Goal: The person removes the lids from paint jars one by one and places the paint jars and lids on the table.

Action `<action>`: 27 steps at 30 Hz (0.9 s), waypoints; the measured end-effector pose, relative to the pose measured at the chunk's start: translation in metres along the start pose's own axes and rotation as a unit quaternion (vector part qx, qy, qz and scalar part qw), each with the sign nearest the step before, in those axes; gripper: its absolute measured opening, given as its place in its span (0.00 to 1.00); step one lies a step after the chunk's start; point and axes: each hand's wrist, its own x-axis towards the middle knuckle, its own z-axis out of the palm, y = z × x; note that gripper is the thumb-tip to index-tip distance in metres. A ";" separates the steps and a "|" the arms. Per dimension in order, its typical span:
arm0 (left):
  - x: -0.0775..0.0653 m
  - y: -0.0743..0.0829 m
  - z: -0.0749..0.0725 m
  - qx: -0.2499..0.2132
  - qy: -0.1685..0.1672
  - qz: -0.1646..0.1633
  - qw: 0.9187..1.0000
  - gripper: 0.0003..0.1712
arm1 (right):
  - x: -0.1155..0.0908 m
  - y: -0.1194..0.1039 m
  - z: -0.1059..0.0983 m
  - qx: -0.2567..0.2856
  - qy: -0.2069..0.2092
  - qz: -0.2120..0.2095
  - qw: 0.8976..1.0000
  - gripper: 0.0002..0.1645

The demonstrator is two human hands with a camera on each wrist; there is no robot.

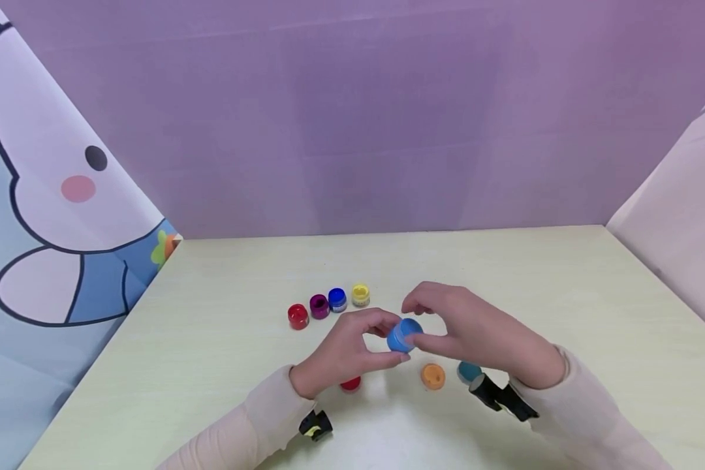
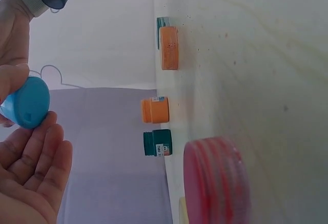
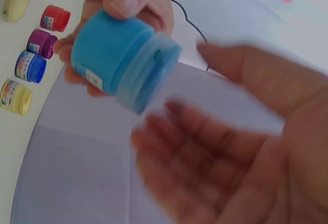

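My left hand [image 1: 341, 346] holds a light-blue paint jar [image 1: 399, 338] above the table, thumb on its near side and fingers on the far side. A pale translucent rim circles one end of the tilted jar [image 3: 110, 49] in the right wrist view. Beside that end is my right hand [image 1: 472, 326], blurred in the right wrist view, with its fingers loosely spread and apart from the jar there. In the head view the right thumb overlaps the jar. Under the hands on the table are a red round piece [image 1: 350, 384], an orange one [image 1: 433, 376] and a teal one [image 1: 469, 371].
Red [image 1: 297, 316], purple [image 1: 320, 306], dark-blue [image 1: 337, 299] and yellow [image 1: 361, 295] paint jars stand in a row beyond the left hand. An orange jar [image 2: 155, 110] and a dark-green jar [image 2: 158, 142] show in the left wrist view. A purple backdrop [image 1: 388, 130] rises behind the table.
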 end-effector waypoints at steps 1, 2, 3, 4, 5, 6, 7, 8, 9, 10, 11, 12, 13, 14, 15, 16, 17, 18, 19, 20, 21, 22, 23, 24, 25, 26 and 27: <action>0.000 0.000 0.000 0.000 0.000 0.002 1.000 0.19 | 0.000 -0.002 0.000 -0.007 0.004 0.023 1.000 0.15; 0.000 0.000 0.000 0.000 0.001 0.003 1.000 0.19 | 0.000 -0.003 0.001 -0.012 0.006 0.043 0.999 0.15; 0.000 0.000 0.000 -0.001 0.000 0.004 1.000 0.19 | 0.000 -0.005 0.001 -0.012 0.006 0.060 0.998 0.16; 0.000 0.001 0.000 -0.001 0.001 0.006 1.000 0.19 | 0.000 -0.006 0.002 -0.012 0.005 0.073 0.997 0.16; -0.001 0.001 -0.001 -0.002 0.001 0.007 1.000 0.19 | 0.001 -0.006 0.003 -0.011 0.001 0.083 0.996 0.17; -0.001 0.001 -0.001 -0.004 0.000 0.009 1.000 0.18 | 0.001 -0.007 0.004 -0.009 -0.002 0.090 0.996 0.17; -0.001 0.002 -0.001 -0.004 0.000 0.010 1.000 0.18 | 0.002 -0.008 0.005 -0.008 -0.005 0.093 0.996 0.17; -0.001 0.002 -0.001 -0.005 -0.001 0.010 1.000 0.18 | 0.002 -0.008 0.006 -0.007 -0.007 0.096 0.995 0.16; -0.001 0.002 -0.001 -0.007 -0.002 0.010 1.000 0.18 | 0.003 -0.008 0.007 -0.006 -0.008 0.096 0.995 0.16; -0.001 0.002 -0.001 -0.007 -0.003 0.010 1.000 0.18 | 0.003 -0.007 0.008 -0.008 -0.009 0.094 0.996 0.15; -0.001 0.002 -0.001 -0.007 -0.004 0.009 1.000 0.18 | 0.003 -0.007 0.009 -0.009 -0.011 0.091 0.996 0.14; -0.001 0.003 -0.001 -0.007 -0.005 0.008 1.000 0.18 | 0.003 -0.007 0.009 -0.009 -0.013 0.087 0.996 0.13; -0.001 0.003 -0.001 -0.007 -0.006 0.007 1.000 0.18 | 0.003 -0.006 0.009 -0.008 -0.014 0.083 0.996 0.13; 0.000 0.003 0.000 -0.007 -0.007 0.005 1.000 0.18 | 0.003 -0.005 0.009 -0.007 -0.015 0.077 0.997 0.13; 0.000 0.004 0.000 -0.006 -0.008 0.003 1.000 0.19 | 0.002 -0.004 0.008 -0.006 -0.016 0.068 0.998 0.13; 0.000 0.004 0.000 -0.005 -0.009 0.000 1.000 0.19 | 0.002 -0.004 0.007 -0.004 -0.018 0.059 0.998 0.14; 0.000 0.004 0.000 -0.004 -0.010 -0.003 1.000 0.20 | 0.001 -0.003 0.007 -0.002 -0.019 0.050 0.999 0.14; 0.000 0.004 0.000 -0.003 -0.011 -0.006 1.000 0.20 | 0.001 -0.003 0.006 0.001 -0.021 0.041 0.999 0.15; 0.000 0.004 0.000 -0.003 -0.012 -0.009 1.000 0.20 | 0.000 -0.003 0.006 0.003 -0.023 0.031 0.999 0.16; 0.000 0.004 0.000 -0.003 -0.012 -0.011 1.000 0.21 | 0.000 -0.003 0.005 0.004 -0.025 0.022 0.999 0.17; 0.000 0.003 0.000 -0.003 -0.013 -0.014 1.000 0.21 | -0.001 -0.002 0.004 0.005 -0.028 0.012 1.000 0.18; 0.000 0.003 0.000 -0.004 -0.014 -0.016 1.000 0.21 | -0.001 -0.002 0.004 0.006 -0.032 0.004 0.999 0.18; -0.001 0.003 0.000 -0.004 -0.014 -0.017 1.000 0.21 | -0.002 -0.002 0.004 0.006 -0.034 -0.003 0.999 0.19; -0.001 0.003 0.001 -0.005 -0.015 -0.018 1.000 0.21 | -0.002 -0.002 0.004 0.007 -0.037 -0.011 0.999 0.19; -0.001 0.003 0.001 -0.005 -0.015 -0.019 1.000 0.21 | -0.002 -0.001 0.004 0.008 -0.039 -0.020 0.999 0.19; -0.001 0.003 0.001 -0.005 -0.015 -0.020 1.000 0.21 | -0.003 -0.001 0.004 0.008 -0.041 -0.028 0.999 0.19; -0.001 0.003 0.001 -0.005 -0.015 -0.021 1.000 0.22 | -0.003 -0.001 0.003 0.008 -0.043 -0.037 0.998 0.19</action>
